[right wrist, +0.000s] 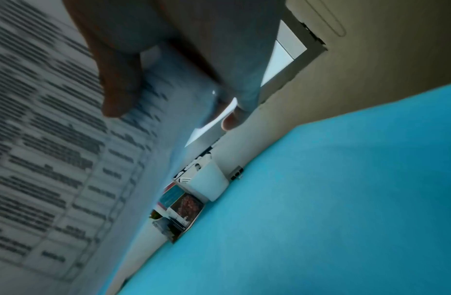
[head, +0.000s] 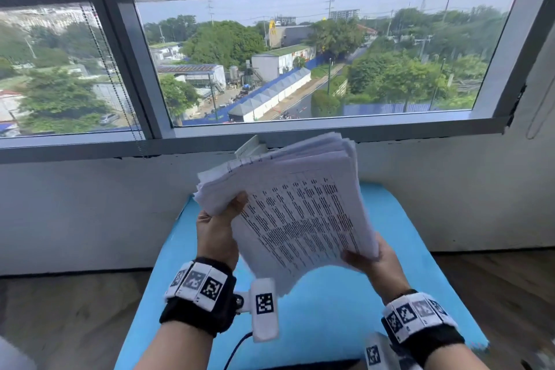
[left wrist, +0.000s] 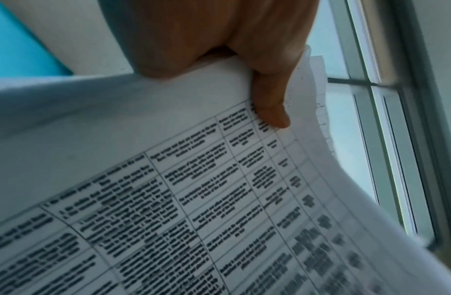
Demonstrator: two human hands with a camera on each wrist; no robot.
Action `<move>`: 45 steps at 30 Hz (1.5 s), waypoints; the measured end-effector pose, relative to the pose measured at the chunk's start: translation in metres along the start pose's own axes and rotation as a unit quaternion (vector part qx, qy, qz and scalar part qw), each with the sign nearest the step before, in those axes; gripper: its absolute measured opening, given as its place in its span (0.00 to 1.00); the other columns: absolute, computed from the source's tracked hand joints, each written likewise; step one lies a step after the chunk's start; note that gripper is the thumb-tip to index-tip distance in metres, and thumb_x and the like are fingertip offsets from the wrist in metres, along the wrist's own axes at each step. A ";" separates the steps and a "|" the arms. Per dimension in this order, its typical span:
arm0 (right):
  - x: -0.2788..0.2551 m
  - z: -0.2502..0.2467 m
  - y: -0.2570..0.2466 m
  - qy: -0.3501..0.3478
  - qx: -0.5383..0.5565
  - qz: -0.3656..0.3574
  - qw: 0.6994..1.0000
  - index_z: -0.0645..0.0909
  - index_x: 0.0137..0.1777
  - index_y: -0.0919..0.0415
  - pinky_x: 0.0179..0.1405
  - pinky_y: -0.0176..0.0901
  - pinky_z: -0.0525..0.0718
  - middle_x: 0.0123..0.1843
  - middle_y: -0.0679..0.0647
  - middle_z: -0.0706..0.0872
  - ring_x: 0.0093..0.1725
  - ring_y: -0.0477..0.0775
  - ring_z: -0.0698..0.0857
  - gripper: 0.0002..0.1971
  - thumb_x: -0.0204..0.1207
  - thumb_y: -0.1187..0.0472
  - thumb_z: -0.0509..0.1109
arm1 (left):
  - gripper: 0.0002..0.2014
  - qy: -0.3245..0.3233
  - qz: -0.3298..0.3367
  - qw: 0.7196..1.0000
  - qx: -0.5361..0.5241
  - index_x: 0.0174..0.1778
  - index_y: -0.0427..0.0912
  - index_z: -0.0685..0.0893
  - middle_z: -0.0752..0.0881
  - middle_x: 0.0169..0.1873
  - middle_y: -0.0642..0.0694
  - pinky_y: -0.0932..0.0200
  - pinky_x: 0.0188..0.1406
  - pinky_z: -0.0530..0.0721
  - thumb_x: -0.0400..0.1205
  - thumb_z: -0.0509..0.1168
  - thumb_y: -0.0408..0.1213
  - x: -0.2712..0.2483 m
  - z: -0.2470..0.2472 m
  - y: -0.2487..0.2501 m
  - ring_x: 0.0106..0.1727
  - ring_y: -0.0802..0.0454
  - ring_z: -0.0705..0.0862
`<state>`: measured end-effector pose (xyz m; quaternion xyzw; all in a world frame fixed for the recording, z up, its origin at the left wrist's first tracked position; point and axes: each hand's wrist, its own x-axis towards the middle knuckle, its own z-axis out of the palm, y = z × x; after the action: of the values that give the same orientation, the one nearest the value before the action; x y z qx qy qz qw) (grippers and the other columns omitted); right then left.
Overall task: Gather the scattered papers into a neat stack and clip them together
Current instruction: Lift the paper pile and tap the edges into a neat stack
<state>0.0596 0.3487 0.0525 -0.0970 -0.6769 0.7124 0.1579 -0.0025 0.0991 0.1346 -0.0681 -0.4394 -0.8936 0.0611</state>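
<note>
A thick stack of printed papers [head: 300, 210] is held up in the air above the blue table [head: 345, 309], tilted toward me, its far edges fanned and uneven. My left hand [head: 219, 228] grips the stack's left edge, thumb on the top sheet. The left wrist view shows that thumb [left wrist: 272, 111] pressing a printed table on the top sheet of the papers [left wrist: 169, 199]. My right hand [head: 375, 261] grips the lower right corner, thumb on top. In the right wrist view the right thumb [right wrist: 118, 93] lies on the papers [right wrist: 55, 159] and fingers curl beneath. No clip is visible.
A large window [head: 300, 54] and white wall stand just behind the table. A white box [right wrist: 209, 183] and a printed booklet [right wrist: 181, 209] sit at the table's far edge by the wall. Wooden floor [head: 495, 279] lies on both sides of the table.
</note>
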 end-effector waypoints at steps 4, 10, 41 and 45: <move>0.000 -0.001 0.007 -0.001 0.243 0.007 0.970 0.75 0.67 0.53 0.54 0.48 0.85 0.60 0.52 0.87 0.59 0.51 0.85 0.32 0.61 0.69 0.74 | 0.43 -0.063 -0.053 0.994 -0.075 0.70 0.28 0.74 0.80 0.63 0.29 0.41 0.57 0.85 0.63 0.82 0.44 -0.003 -0.005 -0.002 0.60 0.36 0.82; -0.001 0.003 -0.015 -0.080 0.325 0.008 0.942 0.77 0.68 0.66 0.61 0.65 0.81 0.65 0.66 0.82 0.63 0.66 0.82 0.23 0.71 0.69 0.70 | 0.39 -0.056 -0.074 0.992 -0.088 0.64 0.36 0.81 0.84 0.60 0.34 0.43 0.56 0.85 0.58 0.84 0.47 -0.012 -0.017 -0.018 0.57 0.40 0.85; 0.004 -0.005 0.003 -0.048 0.076 0.050 0.995 0.76 0.55 0.67 0.39 0.52 0.82 0.41 0.62 0.84 0.41 0.60 0.84 0.27 0.50 0.72 0.66 | 0.39 -0.056 -0.066 0.970 0.229 0.65 0.34 0.75 0.87 0.54 0.38 0.61 0.47 0.87 0.57 0.82 0.32 -0.019 -0.083 -0.050 0.55 0.46 0.86; 0.008 -0.009 -0.005 -0.011 0.082 0.020 0.996 0.77 0.53 0.72 0.31 0.43 0.83 0.34 0.56 0.86 0.33 0.48 0.85 0.28 0.47 0.69 0.68 | 0.38 -0.050 -0.043 0.972 0.228 0.61 0.35 0.75 0.87 0.50 0.42 0.65 0.44 0.85 0.58 0.84 0.35 -0.022 -0.082 -0.044 0.51 0.49 0.85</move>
<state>0.0555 0.3598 0.0574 -0.0890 -0.6161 0.7693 0.1438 0.0061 0.0621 0.0471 -0.0786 -0.6363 -0.7673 0.0147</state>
